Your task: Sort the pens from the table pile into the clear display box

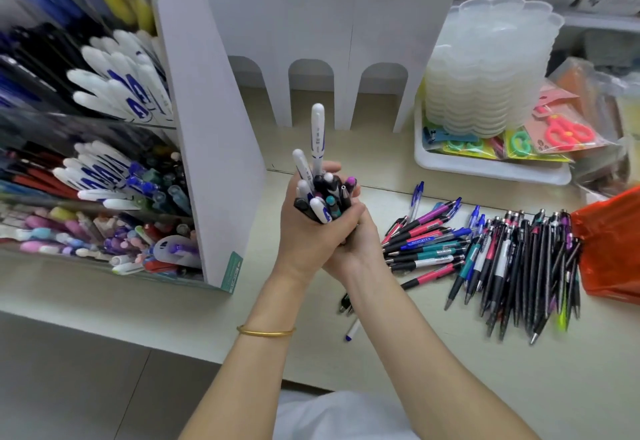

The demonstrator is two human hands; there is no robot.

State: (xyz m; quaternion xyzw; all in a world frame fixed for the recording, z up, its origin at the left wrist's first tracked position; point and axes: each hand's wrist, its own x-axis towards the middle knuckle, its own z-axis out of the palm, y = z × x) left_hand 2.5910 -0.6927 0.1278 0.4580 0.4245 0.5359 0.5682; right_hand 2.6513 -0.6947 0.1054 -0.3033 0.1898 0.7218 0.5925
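While the pile (pixel 502 252) lies rightward, both hands (pixel 311 235) clasp a seemingly upright pen bundle (pixel 320 193).

Cream table (pixel 450 370), white partition (pixel 311 24) with three arched cut-outs behind, grey tiled floor (pixel 69 387) below, even light
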